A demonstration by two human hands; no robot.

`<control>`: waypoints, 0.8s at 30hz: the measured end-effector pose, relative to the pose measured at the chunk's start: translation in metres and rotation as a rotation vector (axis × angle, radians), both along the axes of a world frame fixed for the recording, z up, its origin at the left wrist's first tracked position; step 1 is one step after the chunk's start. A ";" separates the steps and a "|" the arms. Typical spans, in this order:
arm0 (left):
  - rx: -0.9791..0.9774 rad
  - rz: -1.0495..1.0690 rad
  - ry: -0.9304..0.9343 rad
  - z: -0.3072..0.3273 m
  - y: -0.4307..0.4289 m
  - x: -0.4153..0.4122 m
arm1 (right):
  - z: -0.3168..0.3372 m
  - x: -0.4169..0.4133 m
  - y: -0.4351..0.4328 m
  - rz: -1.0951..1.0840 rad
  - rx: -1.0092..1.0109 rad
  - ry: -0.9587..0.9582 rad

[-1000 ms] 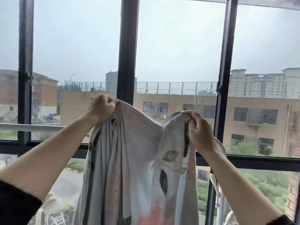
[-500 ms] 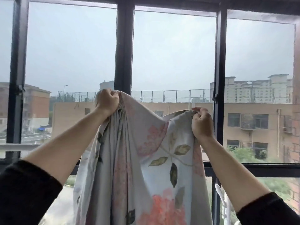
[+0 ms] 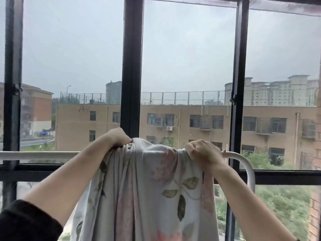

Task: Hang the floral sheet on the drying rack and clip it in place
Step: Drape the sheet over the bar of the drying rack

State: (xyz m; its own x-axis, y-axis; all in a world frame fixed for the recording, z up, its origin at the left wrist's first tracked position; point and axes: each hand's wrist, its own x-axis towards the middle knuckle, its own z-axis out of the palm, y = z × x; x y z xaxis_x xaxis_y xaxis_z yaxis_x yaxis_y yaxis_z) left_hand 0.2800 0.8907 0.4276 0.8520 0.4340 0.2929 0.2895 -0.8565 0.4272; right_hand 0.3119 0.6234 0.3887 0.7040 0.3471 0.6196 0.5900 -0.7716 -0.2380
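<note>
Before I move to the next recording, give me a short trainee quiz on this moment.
1. True or false: the left hand and right hand both grip the floral sheet.
2. The sheet's gripped edge is: A) at the height of the white rack rail; B) far above it; C) down on the floor.
3. Which end of the rail curves downward, left or right?
Key: 1 true; 2 A; 3 right.

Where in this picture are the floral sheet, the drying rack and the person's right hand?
floral sheet (image 3: 147,180): head view, middle of the hanging cloth.
drying rack (image 3: 34,155): head view, bare white top rail at left.
right hand (image 3: 203,153): head view, back of the hand.
</note>
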 end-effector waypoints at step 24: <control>-0.076 -0.051 -0.797 -0.063 0.001 -0.137 | -0.008 0.011 0.001 0.016 -0.059 -0.075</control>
State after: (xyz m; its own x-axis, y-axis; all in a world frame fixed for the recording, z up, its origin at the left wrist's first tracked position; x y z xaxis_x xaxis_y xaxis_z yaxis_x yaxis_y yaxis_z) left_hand 0.1435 0.8913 0.3647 0.4180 0.4433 0.7930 -0.1659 -0.8210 0.5464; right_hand 0.3231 0.6240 0.3810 0.6503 0.3959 0.6484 0.6170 -0.7732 -0.1467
